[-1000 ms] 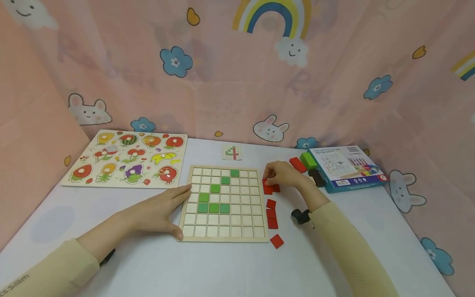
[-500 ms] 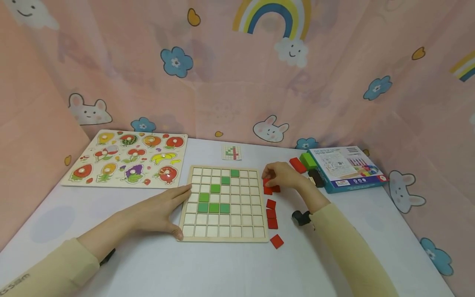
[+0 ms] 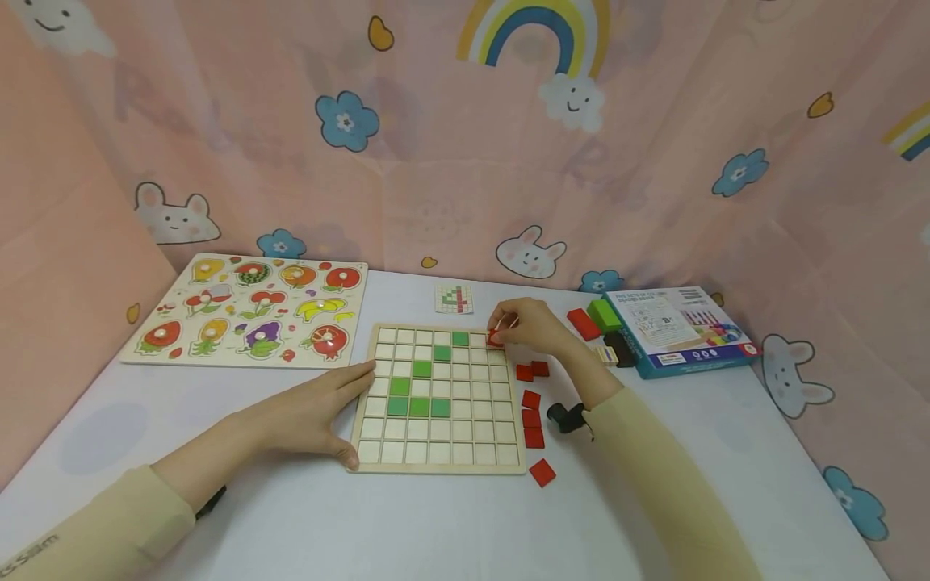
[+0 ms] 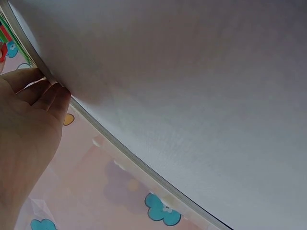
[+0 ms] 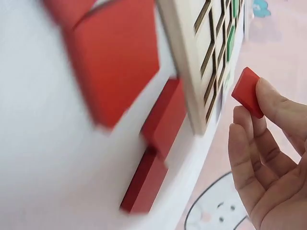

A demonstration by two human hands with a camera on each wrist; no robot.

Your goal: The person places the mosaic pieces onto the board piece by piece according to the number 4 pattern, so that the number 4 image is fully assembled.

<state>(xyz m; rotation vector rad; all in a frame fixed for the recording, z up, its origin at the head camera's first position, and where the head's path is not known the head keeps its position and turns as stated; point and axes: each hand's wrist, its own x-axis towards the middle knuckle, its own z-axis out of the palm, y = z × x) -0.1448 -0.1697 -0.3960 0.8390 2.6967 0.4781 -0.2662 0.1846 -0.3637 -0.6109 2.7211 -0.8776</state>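
My right hand pinches a red square tile between thumb and fingers, over the far right corner of the wooden grid board. In the right wrist view the tile is held up clear of the board. Several green tiles sit in the board's cells, a diagonal run and a short row. Along the board's left edge rests my left hand, fingers extended to the frame and thumb at the near left corner. Loose red tiles lie beside the board's right edge.
A small pattern card lies beyond the board. A fruit puzzle board is at the back left. At the back right stand a boxed set, a red block, a green block and a black block.
My right hand has lifted a red tile from the loose ones on the right and moved left and away, to the board's far right corner. The left hand has stayed put.
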